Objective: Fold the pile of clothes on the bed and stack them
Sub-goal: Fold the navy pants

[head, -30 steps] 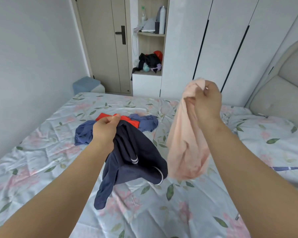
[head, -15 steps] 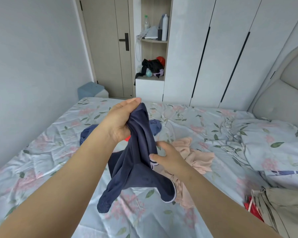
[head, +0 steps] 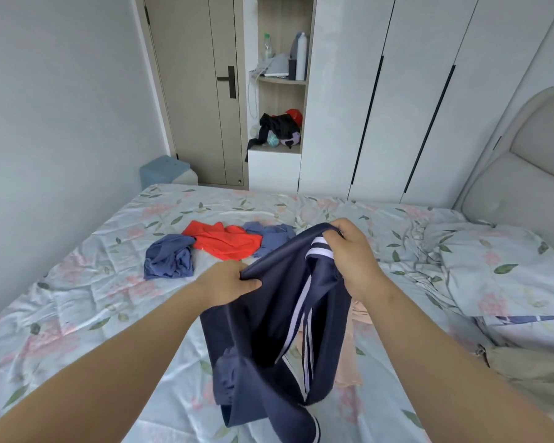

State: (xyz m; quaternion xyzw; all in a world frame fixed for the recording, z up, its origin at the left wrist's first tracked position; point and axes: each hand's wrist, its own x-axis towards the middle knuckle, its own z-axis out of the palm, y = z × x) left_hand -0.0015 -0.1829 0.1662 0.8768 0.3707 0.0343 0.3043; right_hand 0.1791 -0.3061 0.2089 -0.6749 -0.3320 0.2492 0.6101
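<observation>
Close in, the navy striped garment (head: 263, 356) hung just over the bed (head: 77, 314), its lower end bunched near the sheet. Our left hand (head: 229, 282) pinched the upper edge, fingers curled tight on the cloth. Our right hand (head: 355, 257) gripped the white-banded hem higher up, fingers closed round it. A peach garment (head: 349, 362) lay on the sheet behind. Farther off, a red garment (head: 224, 241) lay unfolded, a crumpled blue garment (head: 168, 255) left of it, another blue piece (head: 271, 235) right. Beyond stood the door (head: 199, 91) and wardrobe (head: 397, 91).
</observation>
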